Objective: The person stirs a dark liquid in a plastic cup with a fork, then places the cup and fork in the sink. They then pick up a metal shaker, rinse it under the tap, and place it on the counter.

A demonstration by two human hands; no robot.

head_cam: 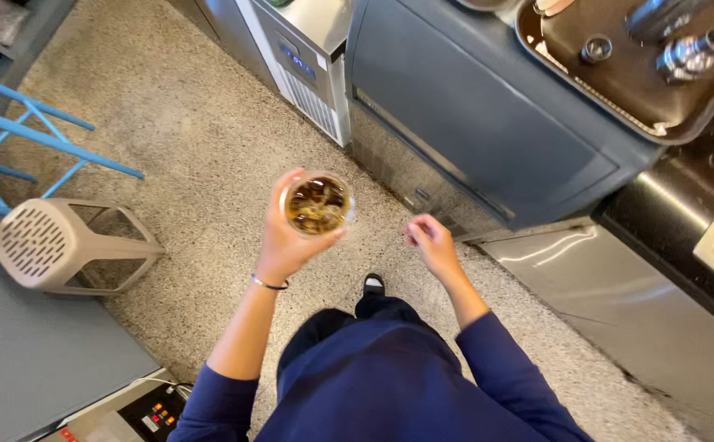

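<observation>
Left hand [285,237] grips glass [318,204] (amber drink); right hand [429,240] loosely curled, empty; stool [54,245] left.

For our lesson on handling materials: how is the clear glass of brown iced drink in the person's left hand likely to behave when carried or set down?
The glass looks filled near its rim, so the drink would probably slosh if tilted. It seems clear and hard, likely rigid but breakable on the speckled floor. The left hand wraps its side; ice inside suggests a cold, possibly slippery wall.
</observation>
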